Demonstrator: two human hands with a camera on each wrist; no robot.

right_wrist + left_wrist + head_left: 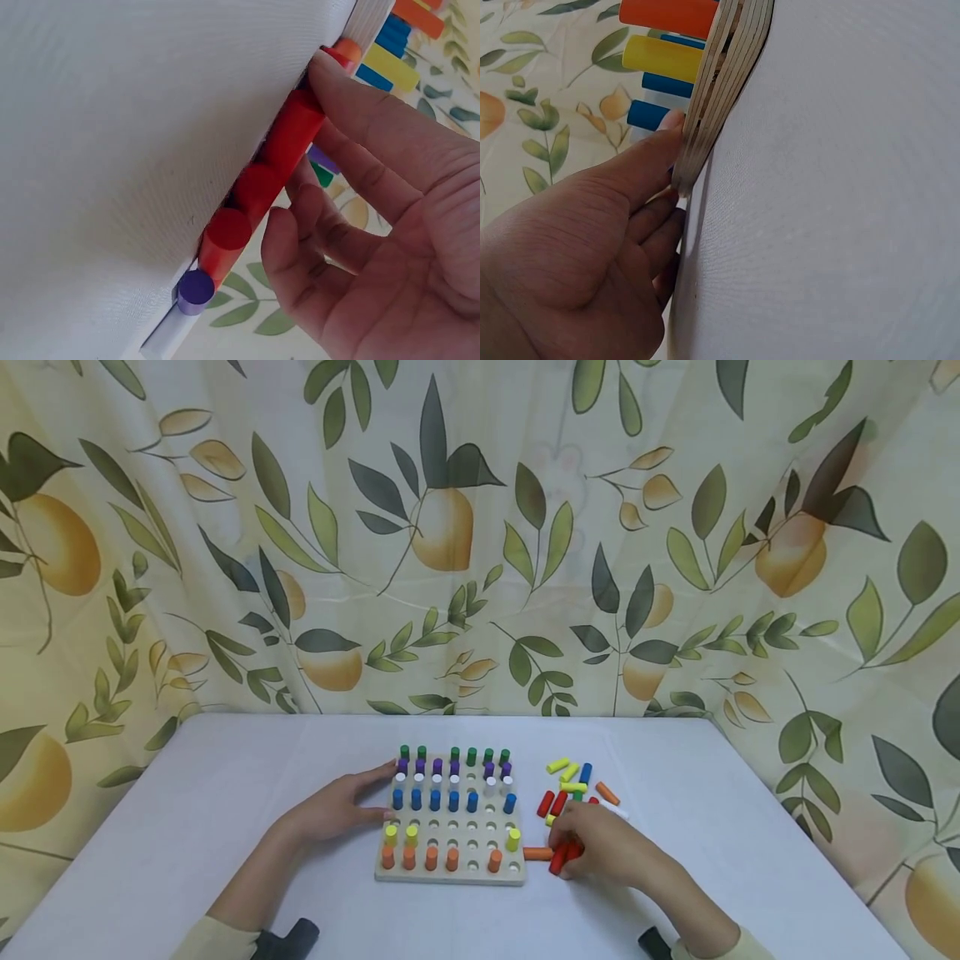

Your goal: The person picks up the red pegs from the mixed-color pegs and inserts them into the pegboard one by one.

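A wooden pegboard (472, 875) bears rows of orange, yellow, blue, white, purple and green pegs, with several bare holes. My left hand (333, 806) rests along its left edge, thumb and index finger spread apart against the side. In the left wrist view, the thumb (656, 146) touches the layered wooden edge and the other fingers bend loosely beneath it. To the right of the board, my right hand (600, 842) pinches a red peg (558, 860) between thumb and fingers, low at the table. More red pegs (227, 231) lie close by in the right wrist view.
Loose pegs lie scattered right of the board, among them yellow (558, 766), blue (586, 772) and orange (608, 792) ones. An orange peg (537, 853) lies against the board's right edge. Beyond the white table (262, 735) hangs a leaf-patterned curtain (480, 610).
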